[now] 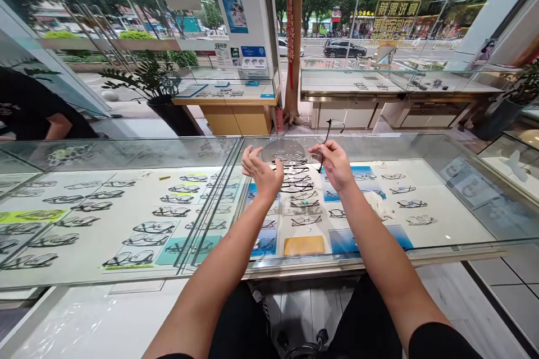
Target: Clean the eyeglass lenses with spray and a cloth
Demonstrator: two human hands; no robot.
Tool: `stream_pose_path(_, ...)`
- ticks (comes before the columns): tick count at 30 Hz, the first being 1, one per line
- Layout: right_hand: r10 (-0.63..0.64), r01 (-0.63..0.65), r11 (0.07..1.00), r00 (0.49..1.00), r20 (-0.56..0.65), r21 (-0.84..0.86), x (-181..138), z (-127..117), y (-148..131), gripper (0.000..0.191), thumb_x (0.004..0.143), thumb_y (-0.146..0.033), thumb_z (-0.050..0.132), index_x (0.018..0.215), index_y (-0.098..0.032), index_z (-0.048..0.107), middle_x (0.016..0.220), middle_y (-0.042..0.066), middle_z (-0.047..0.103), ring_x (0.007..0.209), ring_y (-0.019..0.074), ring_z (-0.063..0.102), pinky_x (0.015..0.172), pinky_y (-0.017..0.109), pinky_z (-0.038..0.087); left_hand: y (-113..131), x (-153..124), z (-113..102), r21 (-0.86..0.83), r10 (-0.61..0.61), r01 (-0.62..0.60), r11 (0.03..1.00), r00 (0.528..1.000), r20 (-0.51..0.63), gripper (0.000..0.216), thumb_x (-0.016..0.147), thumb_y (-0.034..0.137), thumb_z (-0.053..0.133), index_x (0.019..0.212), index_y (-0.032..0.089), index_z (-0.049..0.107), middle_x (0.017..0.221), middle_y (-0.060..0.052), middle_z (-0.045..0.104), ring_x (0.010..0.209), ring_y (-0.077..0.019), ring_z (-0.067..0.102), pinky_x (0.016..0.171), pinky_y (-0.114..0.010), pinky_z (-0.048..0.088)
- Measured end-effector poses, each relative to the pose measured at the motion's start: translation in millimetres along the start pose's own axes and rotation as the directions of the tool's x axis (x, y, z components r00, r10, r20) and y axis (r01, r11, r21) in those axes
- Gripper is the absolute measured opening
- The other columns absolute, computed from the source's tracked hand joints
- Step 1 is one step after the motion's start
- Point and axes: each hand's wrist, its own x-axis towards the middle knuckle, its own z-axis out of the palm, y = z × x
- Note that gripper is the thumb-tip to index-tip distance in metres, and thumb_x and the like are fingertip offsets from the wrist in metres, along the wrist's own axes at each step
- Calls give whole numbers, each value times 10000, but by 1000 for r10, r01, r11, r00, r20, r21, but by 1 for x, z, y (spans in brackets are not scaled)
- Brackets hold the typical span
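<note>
Above the glass display case, my right hand (333, 165) pinches a pair of eyeglasses (324, 139) with a dark thin frame, held up on its side with the lenses one above the other. To its left my left hand (264, 171) is raised with the fingers spread, and I see nothing in it. Between the two hands a column of eyeglasses (297, 185) shows, several pairs one below another. A round clear plate or tray (284, 148) lies on the glass just behind my left hand.
Under the glass top (366, 261) lie rows of eyeglasses, blue cards (370, 241) and a tan case (304, 245). A crumpled pale cloth (381, 205) is right of my right wrist. Another person in dark clothing (37, 104) is at far left. More showcases (349, 84) stand behind.
</note>
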Motion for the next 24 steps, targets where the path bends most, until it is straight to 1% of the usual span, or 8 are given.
stream_pose_path(4, -62, 61, 998, 996, -63, -23, 4, -4, -6, 452, 823, -518, 952, 913, -284, 575, 1004, 7, 793, 1109, 233, 780, 1036, 392, 603, 12, -20, 6, 80, 75, -95, 992, 970, 230, 571, 922, 271, 712, 1454, 179, 527, 1665, -290, 374, 1568, -507, 357, 1216, -675, 329)
stream_pose_path(8, -89, 89, 996, 992, -84, -1, 8, -7, -11, 391, 896, -472, 894, 911, -283, 551, 1007, -1, 785, 1102, 211, 775, 1065, 387, 596, 32, -44, 7, 66, 238, -293, 954, 871, 429, 419, 945, 277, 696, 1355, 198, 653, 1568, -261, 507, 1503, -501, 425, 1204, -676, 340)
stream_pose_path(10, -100, 102, 995, 992, -71, 17, 9, -7, -13, 369, 908, -452, 883, 910, -281, 555, 1014, -5, 786, 1095, 201, 774, 1061, 373, 601, 43, -58, 10, -25, 387, -450, 893, 736, 555, 326, 982, 292, 655, 1291, 204, 707, 1467, -237, 607, 1423, -467, 509, 1180, -649, 384)
stream_pose_path(14, -113, 113, 992, 994, -1, 55, 9, -7, -15, 361, 896, -441, 903, 922, -277, 582, 1008, -14, 792, 1070, 189, 780, 1023, 348, 616, 67, -85, 30, -333, 618, -616, 714, 331, 713, 392, 1000, 314, 647, 1361, 195, 745, 1445, -225, 690, 1393, -439, 585, 1186, -599, 447)
stream_pose_path(18, -108, 107, 992, 994, 14, 60, 8, -3, -15, 396, 897, -465, 911, 919, -277, 563, 990, -12, 789, 1061, 200, 784, 1059, 384, 615, 94, -106, 66, -631, 786, -537, 561, 105, 609, 523, 1096, 315, 539, 1612, 291, 618, 1742, -98, 540, 1591, -338, 499, 1349, -497, 344)
stream_pose_path(20, -100, 99, 994, 995, 12, 51, 8, -2, -16, 418, 892, -481, 913, 905, -277, 549, 990, -5, 789, 1068, 210, 783, 1080, 402, 611, 108, -116, 84, -701, 810, -521, 488, -30, 586, 524, 1095, 354, 567, 1614, 292, 610, 1757, -69, 531, 1613, -311, 481, 1384, -466, 301)
stream_pose_path(22, -95, 94, 995, 995, 19, 42, 8, -1, -17, 429, 886, -499, 916, 892, -274, 550, 991, -2, 791, 1068, 211, 783, 1089, 401, 609, 118, -123, 97, -699, 789, -533, 476, -91, 607, 470, 1078, 360, 598, 1529, 257, 681, 1636, -110, 643, 1530, -317, 562, 1348, -462, 363)
stream_pose_path(24, -98, 96, 994, 995, 29, 47, 7, -1, -18, 440, 870, -511, 926, 883, -271, 559, 991, -3, 798, 1056, 204, 786, 1061, 377, 614, 122, -127, 100, -666, 767, -524, 531, -38, 641, 376, 1049, 351, 634, 1390, 250, 755, 1401, -131, 755, 1313, -317, 681, 1221, -466, 493)
